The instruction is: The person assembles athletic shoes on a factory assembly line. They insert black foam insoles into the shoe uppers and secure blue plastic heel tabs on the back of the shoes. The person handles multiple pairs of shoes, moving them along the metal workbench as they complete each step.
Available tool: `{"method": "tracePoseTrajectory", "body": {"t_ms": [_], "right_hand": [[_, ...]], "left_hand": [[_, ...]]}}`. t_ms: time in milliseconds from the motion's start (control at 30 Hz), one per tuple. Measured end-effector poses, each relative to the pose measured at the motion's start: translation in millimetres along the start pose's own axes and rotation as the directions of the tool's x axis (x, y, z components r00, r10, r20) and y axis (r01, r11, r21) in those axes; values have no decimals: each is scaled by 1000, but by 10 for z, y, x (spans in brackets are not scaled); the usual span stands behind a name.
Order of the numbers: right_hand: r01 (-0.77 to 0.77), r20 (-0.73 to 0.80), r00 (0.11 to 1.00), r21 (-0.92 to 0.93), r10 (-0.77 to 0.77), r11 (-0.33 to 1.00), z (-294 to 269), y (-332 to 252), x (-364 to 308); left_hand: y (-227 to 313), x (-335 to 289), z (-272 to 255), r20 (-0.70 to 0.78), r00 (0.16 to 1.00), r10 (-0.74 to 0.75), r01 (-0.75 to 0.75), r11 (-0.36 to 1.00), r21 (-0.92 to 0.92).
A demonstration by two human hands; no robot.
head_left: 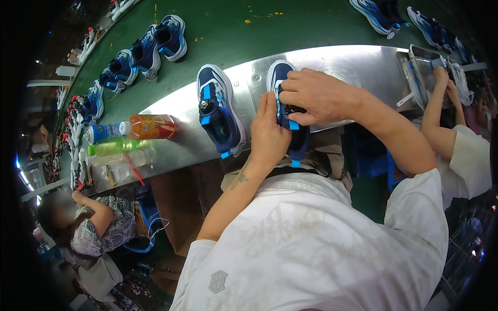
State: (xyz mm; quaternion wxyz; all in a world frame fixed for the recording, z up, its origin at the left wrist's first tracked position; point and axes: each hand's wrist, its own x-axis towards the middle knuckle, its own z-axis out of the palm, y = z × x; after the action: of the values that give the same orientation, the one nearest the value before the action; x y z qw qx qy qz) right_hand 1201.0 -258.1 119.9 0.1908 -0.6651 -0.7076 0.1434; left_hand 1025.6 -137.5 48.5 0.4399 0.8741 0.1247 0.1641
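Note:
A navy sneaker (298, 141) with a white sole and light blue trim rests on the metal strip in front of me, its toe pointing away. My left hand (269, 129) grips its left side, fingers lying along the upper. Over the lacing area my right hand (322, 96) is closed, with curled fingers and the thumb at the tongue; exactly which part is pinched is hidden. The matching sneaker (223, 111) stands untouched to the left, showing a round dark dial on its lacing and blue pull tabs.
More navy sneakers (146, 52) stand on the green belt (228, 36) at the far left; others (376, 16) are at the far right. Drink bottles (151, 127) lie on the left of the metal strip (181, 103). Co-workers sit on both sides; a tray (421, 67) is at right.

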Motion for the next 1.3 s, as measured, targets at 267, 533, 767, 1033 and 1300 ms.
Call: {"method": "tracePoseTrajectory", "body": {"t_ms": [267, 533, 767, 1033, 1300], "right_hand": [[-333, 2, 942, -97, 334, 938, 188, -182, -58], [-31, -56, 998, -5, 31, 1000, 62, 45, -9], [-493, -202, 846, 56, 494, 868, 383, -285, -105], [-625, -416, 697, 47, 584, 780, 552, -451, -53], [-592, -206, 708, 349, 675, 727, 113, -546, -443]], "left_hand": [[45, 31, -44, 43, 999, -5, 5, 1000, 0], [23, 40, -3, 20, 1000, 18, -18, 999, 27], [-4, -1, 28, -1, 999, 44, -44, 998, 48], [-28, 40, 34, 34, 999, 30, -31, 999, 28], [556, -72, -455, 220, 961, -169, 186, 981, -59]]}}
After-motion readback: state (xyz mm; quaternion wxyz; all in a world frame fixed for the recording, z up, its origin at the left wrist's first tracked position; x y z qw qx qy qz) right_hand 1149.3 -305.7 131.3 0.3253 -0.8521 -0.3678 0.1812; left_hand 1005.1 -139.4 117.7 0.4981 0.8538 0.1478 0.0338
